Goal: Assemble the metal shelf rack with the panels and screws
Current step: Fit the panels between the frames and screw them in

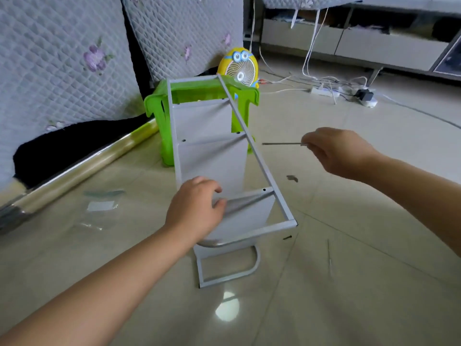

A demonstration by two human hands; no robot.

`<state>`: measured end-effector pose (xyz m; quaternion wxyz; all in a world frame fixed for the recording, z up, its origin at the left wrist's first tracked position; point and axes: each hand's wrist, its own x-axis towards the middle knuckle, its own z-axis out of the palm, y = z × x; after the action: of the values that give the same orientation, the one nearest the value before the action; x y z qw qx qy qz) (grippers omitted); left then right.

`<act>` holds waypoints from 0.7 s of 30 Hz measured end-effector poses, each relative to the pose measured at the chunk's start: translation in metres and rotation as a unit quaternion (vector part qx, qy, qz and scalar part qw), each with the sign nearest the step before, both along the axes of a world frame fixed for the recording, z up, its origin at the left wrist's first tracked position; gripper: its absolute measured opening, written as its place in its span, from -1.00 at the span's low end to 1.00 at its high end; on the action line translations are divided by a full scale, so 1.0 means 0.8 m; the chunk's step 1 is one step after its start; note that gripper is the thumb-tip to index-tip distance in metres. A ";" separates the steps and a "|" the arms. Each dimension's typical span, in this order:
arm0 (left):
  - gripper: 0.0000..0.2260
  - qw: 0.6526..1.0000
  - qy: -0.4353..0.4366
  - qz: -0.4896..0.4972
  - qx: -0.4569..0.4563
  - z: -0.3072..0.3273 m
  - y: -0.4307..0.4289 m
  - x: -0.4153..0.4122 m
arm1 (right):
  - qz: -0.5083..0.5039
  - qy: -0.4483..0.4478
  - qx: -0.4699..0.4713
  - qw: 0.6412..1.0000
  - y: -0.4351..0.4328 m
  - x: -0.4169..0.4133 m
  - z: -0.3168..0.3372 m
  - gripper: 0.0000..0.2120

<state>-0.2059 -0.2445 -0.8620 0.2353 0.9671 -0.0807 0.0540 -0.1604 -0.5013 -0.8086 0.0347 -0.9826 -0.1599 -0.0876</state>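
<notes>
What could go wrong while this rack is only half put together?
The rack seems propped on the green stool, so pushing with the thin tool in the right hand might shift it. The panel gripped by the left hand could slip. The small black screw on the floor is easily lost.

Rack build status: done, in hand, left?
Done: three grey sheet-metal panels sit between the side rails of the grey metal rack. In hand: the left hand grips the nearest panel by its edge; the right hand pinches a thin metal driver pointed at the right rail. Left: the rail hole by that panel looks empty, and a small black screw lies on the floor.
</notes>
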 end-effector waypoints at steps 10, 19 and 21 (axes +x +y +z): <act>-0.66 0.977 -0.099 -0.185 0.032 -0.033 -0.116 0.032 | -0.314 0.265 -0.088 0.907 -0.155 -0.082 -0.240 -0.77; -0.69 0.936 -0.142 -0.298 0.120 -0.050 -0.134 0.061 | -0.482 0.294 0.069 0.823 -0.156 -0.121 -0.362 -0.74; -0.67 0.935 -0.140 -0.304 0.113 -0.053 -0.136 0.063 | -0.492 0.277 0.066 0.823 -0.152 -0.124 -0.372 -0.72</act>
<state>-0.1559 -0.3532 -0.9041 0.1162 0.8991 -0.4088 0.1048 -0.2593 -0.6229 -1.1064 0.0944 -0.9093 0.3670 0.1722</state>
